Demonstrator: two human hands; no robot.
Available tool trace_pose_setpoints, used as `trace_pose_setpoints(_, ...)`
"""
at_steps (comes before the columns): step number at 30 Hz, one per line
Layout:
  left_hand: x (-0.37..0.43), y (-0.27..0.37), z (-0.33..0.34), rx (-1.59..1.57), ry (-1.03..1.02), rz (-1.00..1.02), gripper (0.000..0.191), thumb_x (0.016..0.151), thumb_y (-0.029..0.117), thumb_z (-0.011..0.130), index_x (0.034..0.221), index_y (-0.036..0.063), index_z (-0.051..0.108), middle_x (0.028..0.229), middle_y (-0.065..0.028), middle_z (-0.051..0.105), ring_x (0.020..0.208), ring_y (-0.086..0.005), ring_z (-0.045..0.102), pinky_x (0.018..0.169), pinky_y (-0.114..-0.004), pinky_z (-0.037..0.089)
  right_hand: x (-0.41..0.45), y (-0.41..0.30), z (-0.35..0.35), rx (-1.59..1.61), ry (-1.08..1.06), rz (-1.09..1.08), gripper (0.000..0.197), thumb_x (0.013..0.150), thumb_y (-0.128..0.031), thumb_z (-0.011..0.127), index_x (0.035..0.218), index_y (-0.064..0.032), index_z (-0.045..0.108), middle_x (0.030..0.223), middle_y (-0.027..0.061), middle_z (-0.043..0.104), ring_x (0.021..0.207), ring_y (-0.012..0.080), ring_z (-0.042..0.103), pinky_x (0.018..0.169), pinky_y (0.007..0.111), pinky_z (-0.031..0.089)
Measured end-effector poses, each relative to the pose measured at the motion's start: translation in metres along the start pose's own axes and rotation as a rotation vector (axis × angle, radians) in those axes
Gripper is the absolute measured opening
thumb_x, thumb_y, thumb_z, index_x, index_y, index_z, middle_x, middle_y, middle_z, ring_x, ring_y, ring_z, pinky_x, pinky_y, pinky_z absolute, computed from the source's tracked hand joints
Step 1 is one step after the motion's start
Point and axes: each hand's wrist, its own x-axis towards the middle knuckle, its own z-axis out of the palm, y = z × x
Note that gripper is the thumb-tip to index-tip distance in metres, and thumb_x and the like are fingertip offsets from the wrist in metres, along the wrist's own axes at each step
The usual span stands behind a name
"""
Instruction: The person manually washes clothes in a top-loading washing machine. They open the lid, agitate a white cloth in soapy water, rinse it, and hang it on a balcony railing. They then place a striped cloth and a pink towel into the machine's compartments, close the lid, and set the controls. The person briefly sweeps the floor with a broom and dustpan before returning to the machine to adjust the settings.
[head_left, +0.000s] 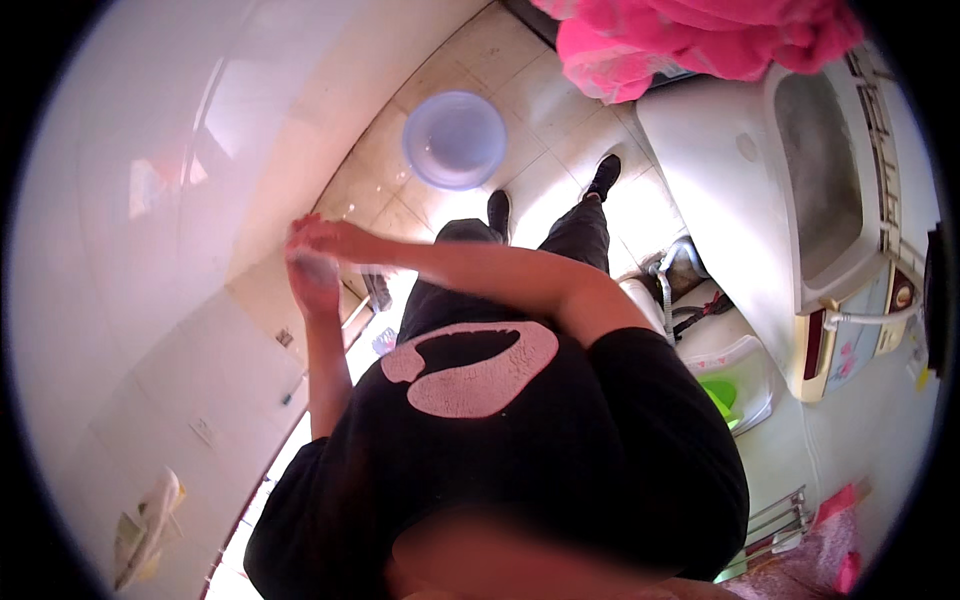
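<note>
My right hand (337, 237) reaches across my body to the left. It is against my left hand (309, 262), beside the light wall. Both hands are blurred, their fingers overlap, and no separate object shows between them. Small bright drops or specks are near the hands and towards the basin. A round, translucent bluish plastic basin (455, 140) stands on the tiled floor, beyond my hands and in front of my feet. What lies inside it is unclear.
At the right stands a white fixture (705, 165) with an oblong opening, near a panel with a knob (862, 330). Pink fabric (697, 41) hangs at the top. Grey pipes (664, 277) and a clear container with a green item (731, 386) are lower right. A smooth wall (165, 247) borders the left.
</note>
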Motion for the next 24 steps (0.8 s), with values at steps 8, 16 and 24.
trace_pose_setpoints(8,-0.014,-0.035,-0.169,1.999,0.136,-0.269,0.073,0.075,0.050,0.059,0.136,0.0235,0.029,0.143,-0.0048,0.025,0.132,-0.0244,0.021,0.097,-0.066,0.014,-0.035,0.026,-0.027,-1.307,-0.092,-0.043,0.048,0.083,-0.023,0.056,0.127,-0.0107,0.040,0.136,0.0056,0.035,0.124,0.0224,0.034,0.098,0.048,0.028)
trace_pose_setpoints(16,0.084,-0.053,-0.021,1.592,-0.020,0.299,0.041,0.071,0.007,0.062,0.112,0.0143,0.057,0.081,-0.0051,0.057,0.071,-0.0205,0.054,0.067,-0.033,0.046,-0.126,-0.132,-0.145,-0.929,0.386,-0.075,0.027,0.082,-0.009,0.055,0.109,-0.0069,0.055,0.105,0.0097,0.056,0.103,0.0266,0.052,0.087,0.036,0.041)
trace_pose_setpoints(24,0.034,-0.081,0.340,1.001,-0.908,0.623,0.026,0.073,-0.003,0.060,0.098,0.0051,0.062,0.094,-0.0096,0.061,0.087,-0.0227,0.058,0.079,-0.031,0.046,-0.365,-0.323,-0.291,-1.237,1.493,-0.481,0.020,0.088,-0.012,0.047,0.105,-0.0051,0.055,0.107,0.0108,0.058,0.096,0.0253,0.054,0.086,0.032,0.042)
